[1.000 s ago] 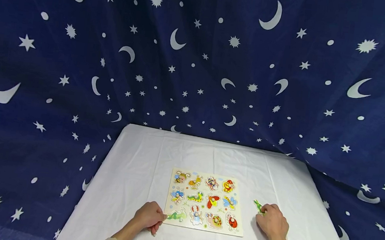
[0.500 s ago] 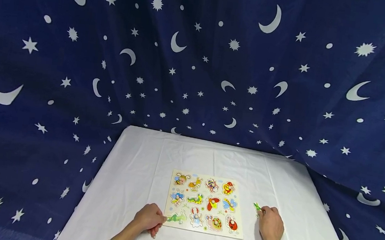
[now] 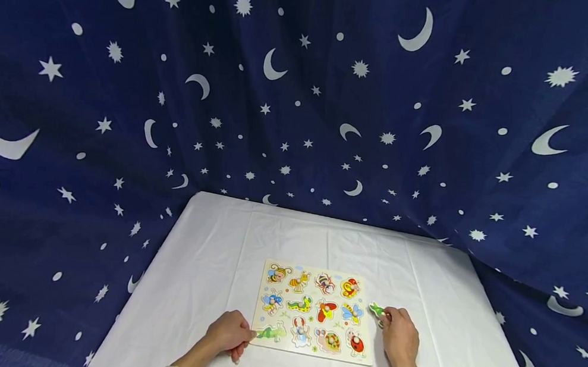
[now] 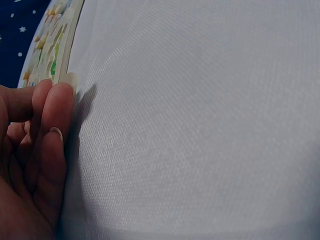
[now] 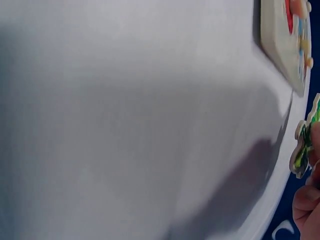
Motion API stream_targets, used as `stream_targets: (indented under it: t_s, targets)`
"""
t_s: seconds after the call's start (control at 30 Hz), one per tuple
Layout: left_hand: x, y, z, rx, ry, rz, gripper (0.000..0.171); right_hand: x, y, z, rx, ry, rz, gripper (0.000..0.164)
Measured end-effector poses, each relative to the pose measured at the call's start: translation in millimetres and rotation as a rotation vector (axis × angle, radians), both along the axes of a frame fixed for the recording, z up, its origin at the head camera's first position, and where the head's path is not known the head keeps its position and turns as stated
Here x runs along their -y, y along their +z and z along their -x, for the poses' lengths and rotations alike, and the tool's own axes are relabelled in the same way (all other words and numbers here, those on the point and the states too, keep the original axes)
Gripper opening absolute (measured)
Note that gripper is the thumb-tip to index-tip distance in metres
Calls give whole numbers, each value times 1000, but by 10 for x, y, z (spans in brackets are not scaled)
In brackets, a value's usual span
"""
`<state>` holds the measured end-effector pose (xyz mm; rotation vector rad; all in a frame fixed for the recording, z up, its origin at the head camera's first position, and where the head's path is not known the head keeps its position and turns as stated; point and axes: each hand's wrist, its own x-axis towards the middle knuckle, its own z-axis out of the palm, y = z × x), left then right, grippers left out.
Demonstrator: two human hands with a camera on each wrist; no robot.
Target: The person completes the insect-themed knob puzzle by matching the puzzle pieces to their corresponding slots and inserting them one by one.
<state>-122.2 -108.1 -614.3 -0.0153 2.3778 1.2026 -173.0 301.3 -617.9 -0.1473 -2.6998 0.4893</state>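
A wooden peg puzzle board [image 3: 310, 323] with colourful insect pieces lies on the table. At its near left corner my left hand [image 3: 228, 333] pinches the board's edge between thumb and fingers; in the left wrist view the fingertips [image 4: 59, 100] meet that corner. Just right of the board, my right hand [image 3: 400, 337] holds a green grasshopper puzzle piece [image 3: 376, 308] above the cloth. The right wrist view shows part of that piece [image 5: 301, 150] at the right border, partly covered by fingers. A pale green grasshopper-shaped recess [image 3: 272, 331] without a piece shows at the board's near left.
A white cloth [image 3: 223, 242] covers the table. Dark blue curtains [image 3: 301, 112] with moons and stars stand behind it and along both sides. Pegged pieces such as the ladybird [image 3: 356, 342] and the snail [image 3: 328, 340] sit in the board.
My right hand has moved left with the grasshopper piece, closer to the board's right edge. The left hand stays at the board's corner.
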Motion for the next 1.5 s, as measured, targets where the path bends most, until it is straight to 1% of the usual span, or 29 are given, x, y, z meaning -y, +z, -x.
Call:
stream_targets:
  t_s: [0.2,0.4,0.63,0.77,0.87,1.0,1.27,1.5]
  targets:
    - [12,-8,7,-2,-1,4,34,161,25,-12,-2,80,3,15]
    - [9,-22,5,-3,8,0,35,318,35,1,-14,117,-10,16]
    - [-16,-6,5,3,6,-5,34,465,85,8,-64,166,-3,17]
    - [-14,16,-2,2,9,-5,34,554,84,11,-70,218,-8,17]
    - [-9,30,-5,3,12,-17,34,627,89,17,-101,254,-5,17]
    - [-4,44,-3,6,13,-15,34,748,132,10,-134,274,2,18]
    - [0,52,7,18,9,9,34,1024,251,-16,-100,340,-4,18]
    - [-9,46,2,16,5,10,34,1213,235,-13,-97,393,-26,16]
